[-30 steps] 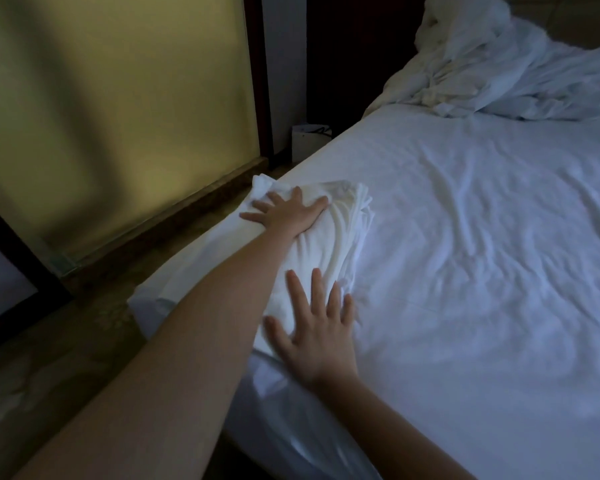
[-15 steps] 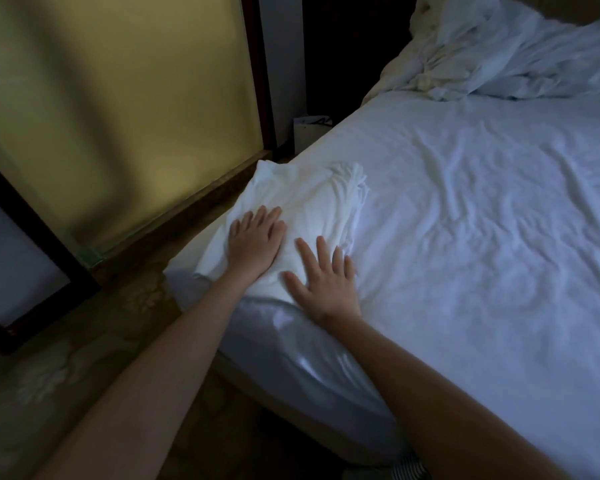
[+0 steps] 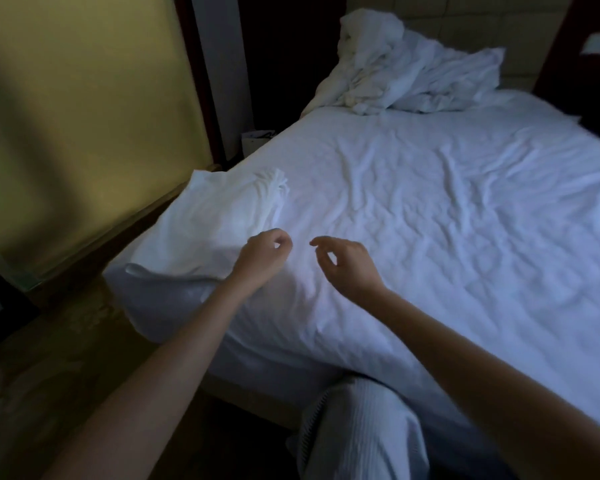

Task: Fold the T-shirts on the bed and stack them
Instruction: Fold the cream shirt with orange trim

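Note:
A stack of folded white T-shirts (image 3: 222, 216) lies on the near left corner of the bed (image 3: 430, 237). My left hand (image 3: 262, 256) hovers just right of the stack, fingers loosely curled, holding nothing. My right hand (image 3: 343, 263) floats beside it over the bare sheet, fingers also loosely curled and empty. Neither hand touches the stack. A rumpled heap of white cloth (image 3: 406, 77) sits at the far end of the bed by the headboard.
A yellowish glass panel (image 3: 84, 116) with a dark frame stands left of the bed. A small white paper bag (image 3: 253, 142) rests on the floor in the gap. My knee in light striped trousers (image 3: 357, 431) is against the bed's near edge.
Both hands have lifted off the folded stack and drawn back to the right, fingers going from flat to loosely curled. The view has pulled back from the bed.

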`<control>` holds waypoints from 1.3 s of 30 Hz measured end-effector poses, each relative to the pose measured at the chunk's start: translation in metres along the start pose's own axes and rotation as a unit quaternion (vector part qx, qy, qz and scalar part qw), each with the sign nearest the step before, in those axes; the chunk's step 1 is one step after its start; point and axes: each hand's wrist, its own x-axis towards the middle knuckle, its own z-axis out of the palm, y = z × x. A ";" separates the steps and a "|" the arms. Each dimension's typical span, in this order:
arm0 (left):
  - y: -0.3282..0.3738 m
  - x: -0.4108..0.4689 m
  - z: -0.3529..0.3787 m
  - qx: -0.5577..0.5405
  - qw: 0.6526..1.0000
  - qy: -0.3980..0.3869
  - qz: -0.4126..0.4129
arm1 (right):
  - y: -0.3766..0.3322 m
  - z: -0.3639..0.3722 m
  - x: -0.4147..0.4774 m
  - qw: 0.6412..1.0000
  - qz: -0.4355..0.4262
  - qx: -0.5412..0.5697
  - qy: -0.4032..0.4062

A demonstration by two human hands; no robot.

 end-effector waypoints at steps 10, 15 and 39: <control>0.213 -0.026 0.129 -0.077 0.973 -0.117 0.182 | 0.114 -0.182 -0.091 0.983 0.142 -0.042 0.110; 0.307 -0.051 0.223 -0.099 0.954 -0.166 0.231 | 0.188 -0.257 -0.155 0.958 0.221 -0.085 0.159; 0.500 -0.063 0.467 -0.074 0.905 -0.068 0.414 | 0.351 -0.297 -0.251 0.792 0.296 -0.229 0.483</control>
